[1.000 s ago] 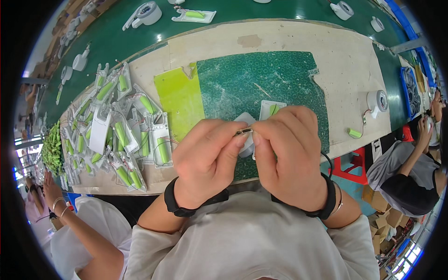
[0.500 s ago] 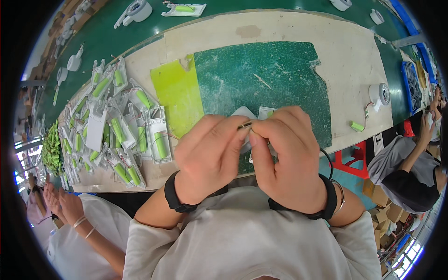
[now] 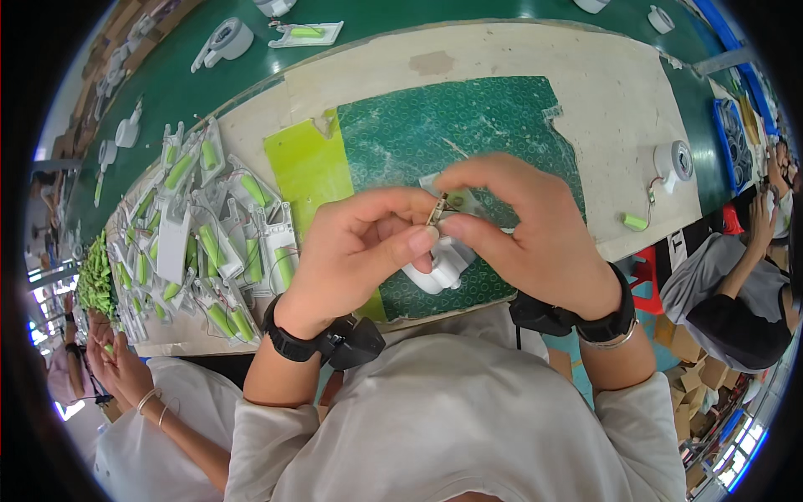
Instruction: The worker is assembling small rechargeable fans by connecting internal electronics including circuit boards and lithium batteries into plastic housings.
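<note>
Up comes the slim brass-coloured strip (image 3: 437, 211), swung from lying nearly crosswise half a second ago to pointing mostly away from the body, and more of the white housing (image 3: 442, 269) shows below it. Left hand (image 3: 355, 247) has the strip's near end, thumb and forefinger closed in a pinch, other fingers loosely curled. Right hand (image 3: 535, 230) sits just as close on the other side, forefinger arched over the far end, thumb low by the strip's flank; whether it truly grips, I can't tell. So here's the key line: the strip lies between the two hands, long axis running away and slightly right, far end under that right forefinger, near end at the left thumb. Just beneath, the housing sits partly behind the left fingertips, over the green mat (image 3: 452, 117). Further left, past the yellow-green sheet (image 3: 305, 159), lies a heap of white casings (image 3: 174, 243) with green cells; well off to the right, a round white unit (image 3: 672, 161) rests on the pale tabletop (image 3: 619, 109).
</note>
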`<state>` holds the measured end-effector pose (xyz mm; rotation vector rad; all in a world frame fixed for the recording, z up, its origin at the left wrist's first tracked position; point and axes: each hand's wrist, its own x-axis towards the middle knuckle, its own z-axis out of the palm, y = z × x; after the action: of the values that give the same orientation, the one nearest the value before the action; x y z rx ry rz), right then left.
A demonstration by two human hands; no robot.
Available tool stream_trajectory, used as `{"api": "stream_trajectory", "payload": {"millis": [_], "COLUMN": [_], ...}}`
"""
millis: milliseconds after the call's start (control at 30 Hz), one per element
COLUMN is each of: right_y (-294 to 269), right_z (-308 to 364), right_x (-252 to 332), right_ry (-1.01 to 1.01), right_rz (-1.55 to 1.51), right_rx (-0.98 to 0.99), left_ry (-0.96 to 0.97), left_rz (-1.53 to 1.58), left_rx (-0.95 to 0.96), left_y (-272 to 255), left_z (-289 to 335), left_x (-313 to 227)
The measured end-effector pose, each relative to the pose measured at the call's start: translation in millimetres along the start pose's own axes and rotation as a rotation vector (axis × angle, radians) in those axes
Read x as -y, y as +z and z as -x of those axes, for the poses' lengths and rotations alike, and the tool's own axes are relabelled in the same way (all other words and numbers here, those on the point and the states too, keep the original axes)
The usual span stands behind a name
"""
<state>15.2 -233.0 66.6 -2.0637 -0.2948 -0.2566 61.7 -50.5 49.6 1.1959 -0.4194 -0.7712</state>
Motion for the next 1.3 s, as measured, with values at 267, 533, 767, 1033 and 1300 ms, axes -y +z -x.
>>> {"api": "stream_trajectory", "payload": {"millis": [267, 533, 767, 1033, 1300], "right_y": [13.5, 23.6, -8.8, -0.9, -22.7], "right_z": [50.1, 39.7, 33.9, -9.6, -37.0], "right_x": [-21.3, -2.3, 27.7, 54.0, 48.5], "right_ry": [0.505, 0.266, -0.1, -0.959, -1.038], "right_rz": [-0.79, -0.796, -0.224, 0.019, -0.07], "right_rx": [-0.023, -0.117, -0.066, -0.51, -0.251], "left_ry": [0.179, 0.272, 0.362, 0.27, 0.172], "left_rz": [0.218, 0.448, 0.552, 0.37, 0.345], "left_rx": [-0.085, -0.207, -0.245, 0.371, 0.174], "left_y": [7.8, 11.3, 18.6, -6.0, 4.9], "left_z": [9.3, 22.1, 45.6, 70.7, 61.6], "left_x": [-4.6, -12.6, -21.0, -89.4, -118.6]}}
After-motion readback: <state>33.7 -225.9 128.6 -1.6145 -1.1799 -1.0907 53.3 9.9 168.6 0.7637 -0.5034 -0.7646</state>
